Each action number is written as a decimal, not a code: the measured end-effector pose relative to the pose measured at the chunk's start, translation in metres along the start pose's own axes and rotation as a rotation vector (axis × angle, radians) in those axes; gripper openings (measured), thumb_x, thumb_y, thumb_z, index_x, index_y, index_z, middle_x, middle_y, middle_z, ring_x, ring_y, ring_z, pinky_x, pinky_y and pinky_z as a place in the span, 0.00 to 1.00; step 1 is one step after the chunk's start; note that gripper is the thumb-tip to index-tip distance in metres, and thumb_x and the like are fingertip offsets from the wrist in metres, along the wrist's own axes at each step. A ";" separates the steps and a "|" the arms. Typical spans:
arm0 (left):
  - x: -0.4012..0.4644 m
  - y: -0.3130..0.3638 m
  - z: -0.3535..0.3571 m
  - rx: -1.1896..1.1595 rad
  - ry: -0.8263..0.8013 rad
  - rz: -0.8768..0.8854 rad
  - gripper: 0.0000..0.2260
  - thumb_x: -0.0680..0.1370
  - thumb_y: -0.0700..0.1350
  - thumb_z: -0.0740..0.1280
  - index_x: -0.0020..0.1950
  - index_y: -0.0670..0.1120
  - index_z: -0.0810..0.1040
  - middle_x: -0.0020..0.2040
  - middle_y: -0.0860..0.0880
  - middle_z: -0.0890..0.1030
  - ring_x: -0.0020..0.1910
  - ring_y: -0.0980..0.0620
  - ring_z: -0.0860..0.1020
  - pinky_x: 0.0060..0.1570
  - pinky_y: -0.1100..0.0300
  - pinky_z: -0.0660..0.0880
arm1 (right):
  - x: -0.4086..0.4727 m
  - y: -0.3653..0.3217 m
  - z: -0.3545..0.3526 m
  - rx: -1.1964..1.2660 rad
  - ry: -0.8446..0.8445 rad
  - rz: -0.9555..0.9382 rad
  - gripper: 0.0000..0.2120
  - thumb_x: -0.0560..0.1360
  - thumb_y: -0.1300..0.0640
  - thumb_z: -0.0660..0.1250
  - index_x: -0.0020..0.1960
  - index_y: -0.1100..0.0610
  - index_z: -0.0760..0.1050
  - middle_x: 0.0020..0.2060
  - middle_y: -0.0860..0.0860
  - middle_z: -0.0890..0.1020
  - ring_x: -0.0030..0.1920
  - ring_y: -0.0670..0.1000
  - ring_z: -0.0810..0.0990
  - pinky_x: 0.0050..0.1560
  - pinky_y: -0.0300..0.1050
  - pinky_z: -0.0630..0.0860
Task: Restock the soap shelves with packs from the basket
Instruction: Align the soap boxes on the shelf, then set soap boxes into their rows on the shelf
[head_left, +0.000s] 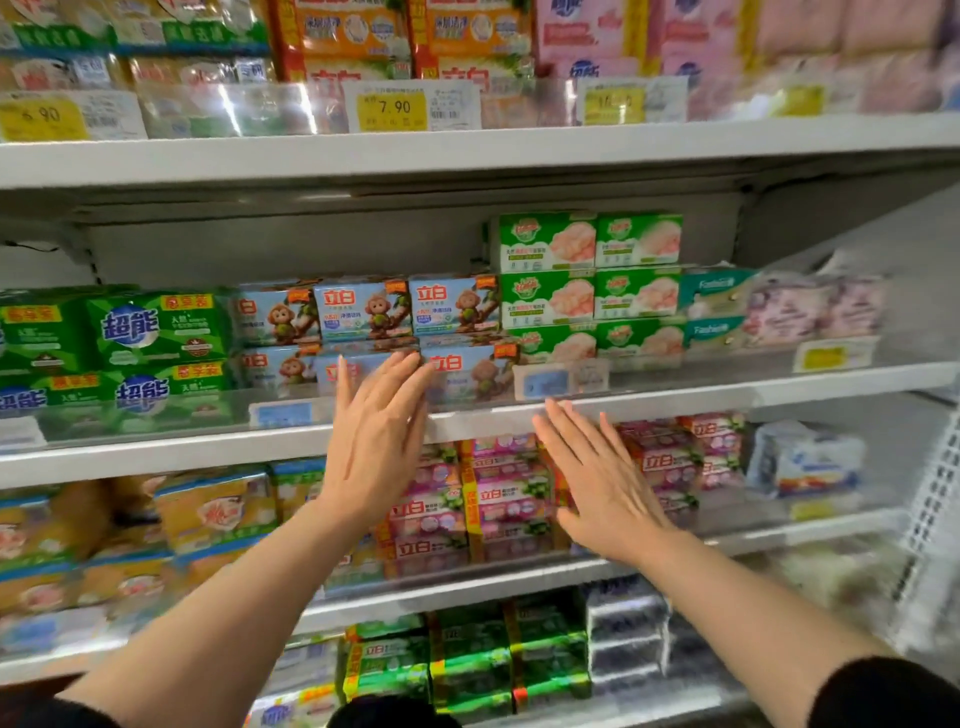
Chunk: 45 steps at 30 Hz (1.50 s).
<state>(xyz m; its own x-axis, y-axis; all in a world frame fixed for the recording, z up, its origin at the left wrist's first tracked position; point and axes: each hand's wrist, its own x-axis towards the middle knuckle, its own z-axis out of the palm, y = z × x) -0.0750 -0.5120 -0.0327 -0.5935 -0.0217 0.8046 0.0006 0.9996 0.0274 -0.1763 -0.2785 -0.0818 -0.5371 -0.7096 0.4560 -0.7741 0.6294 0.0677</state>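
At centre frame, the left hand (376, 439) reaches up with straight fingers, its tips against the clear plastic shelf-edge guard (467, 387) before the light-blue monkey-print soap packs (363, 306) stacked on the middle white shelf (727, 395). The right hand (597, 478), flat and holding nothing, hovers lower right of it, before pink soap packs (498, 499).

Reached forward with both bare forearms, left hand (375, 441) and right hand (597, 478) held flat, palms away, fingers straight and slightly spread, gripping nothing.
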 end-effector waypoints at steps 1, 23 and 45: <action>-0.006 0.015 0.006 -0.066 -0.013 0.029 0.16 0.79 0.42 0.63 0.67 0.44 0.76 0.67 0.45 0.76 0.67 0.45 0.72 0.75 0.44 0.51 | -0.011 0.006 -0.003 -0.004 -0.011 0.010 0.47 0.73 0.53 0.66 0.76 0.47 0.33 0.76 0.46 0.35 0.75 0.45 0.33 0.73 0.47 0.30; -0.064 0.510 0.087 -0.911 -0.650 0.818 0.20 0.75 0.39 0.66 0.67 0.35 0.72 0.59 0.37 0.74 0.56 0.39 0.76 0.56 0.57 0.67 | -0.470 0.204 -0.155 -0.253 -0.050 0.984 0.08 0.72 0.57 0.70 0.48 0.59 0.78 0.47 0.57 0.78 0.51 0.61 0.77 0.49 0.52 0.73; -0.156 0.693 0.194 -0.092 -1.394 1.634 0.34 0.69 0.46 0.78 0.72 0.49 0.68 0.68 0.48 0.72 0.66 0.48 0.70 0.59 0.58 0.67 | -0.617 0.226 -0.061 0.430 -0.685 1.593 0.22 0.69 0.42 0.73 0.57 0.54 0.78 0.44 0.50 0.81 0.43 0.49 0.81 0.46 0.44 0.79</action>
<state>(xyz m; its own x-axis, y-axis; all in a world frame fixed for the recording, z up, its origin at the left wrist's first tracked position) -0.1379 0.1876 -0.2542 -0.0731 0.6993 -0.7111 0.9947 0.1031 -0.0009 0.0008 0.3205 -0.2939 -0.7234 0.3786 -0.5774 0.6156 0.7324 -0.2910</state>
